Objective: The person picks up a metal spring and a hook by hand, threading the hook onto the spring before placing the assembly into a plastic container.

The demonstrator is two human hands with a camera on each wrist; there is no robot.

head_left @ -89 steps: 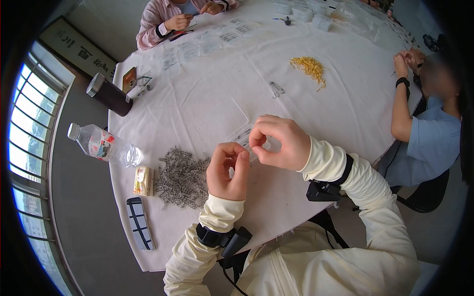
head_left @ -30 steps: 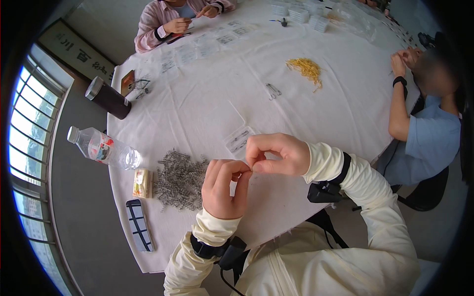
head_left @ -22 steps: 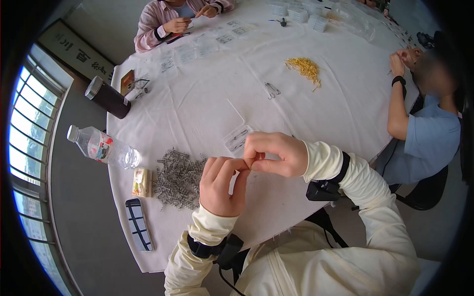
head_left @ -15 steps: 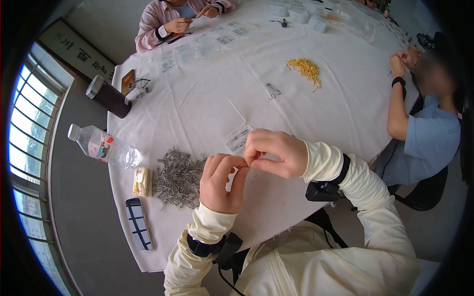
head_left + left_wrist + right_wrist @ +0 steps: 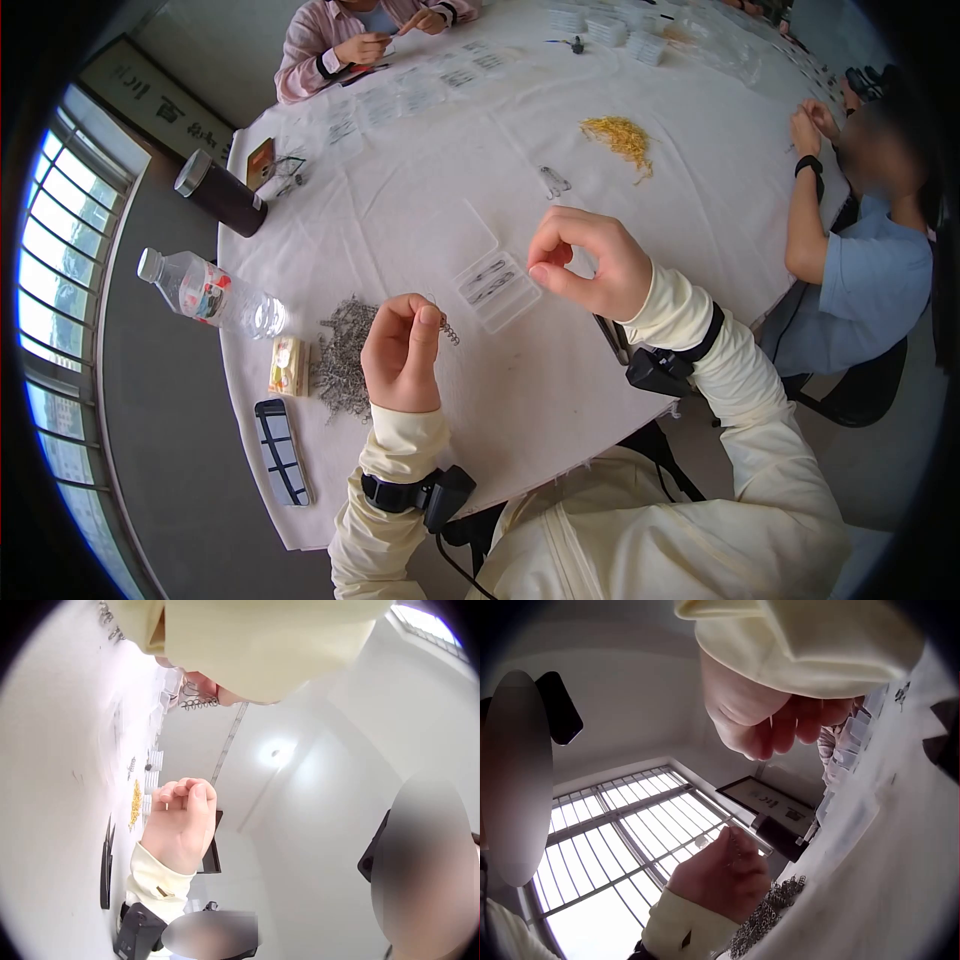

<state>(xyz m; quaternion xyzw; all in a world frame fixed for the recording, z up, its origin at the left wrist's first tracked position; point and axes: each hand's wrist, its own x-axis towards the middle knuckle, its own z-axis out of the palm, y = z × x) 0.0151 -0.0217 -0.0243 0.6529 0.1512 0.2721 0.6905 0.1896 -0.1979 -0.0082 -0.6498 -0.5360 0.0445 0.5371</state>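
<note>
My left hand (image 5: 403, 352) pinches a small metal coil spring (image 5: 451, 333) between thumb and forefinger, and the spring's coils stick out past the fingertips. In the left wrist view the spring (image 5: 199, 703) shows below the sleeve. My right hand (image 5: 592, 264) is raised apart from the left, its fingers curled and the thumb tip against the forefinger, with nothing visible between them. Between and beyond the hands lies a clear plastic compartment box (image 5: 513, 304), its lid open, with several dark slim metal pieces in it. A tangled pile of grey coil springs (image 5: 343, 360) lies left of my left hand.
A black tool with pointed tips (image 5: 107, 862) lies by my right wrist. Yellow pieces (image 5: 620, 140) form a pile farther back. A bottle (image 5: 215, 293), flask (image 5: 222, 193), tissue pack (image 5: 288, 367) and phone (image 5: 283, 453) line the left edge. Two people sit around the table.
My hands, which met fingertip to fingertip before, have moved apart: left hand leftward with the spring, right hand up and to the right. The compartment box is uncovered now.
</note>
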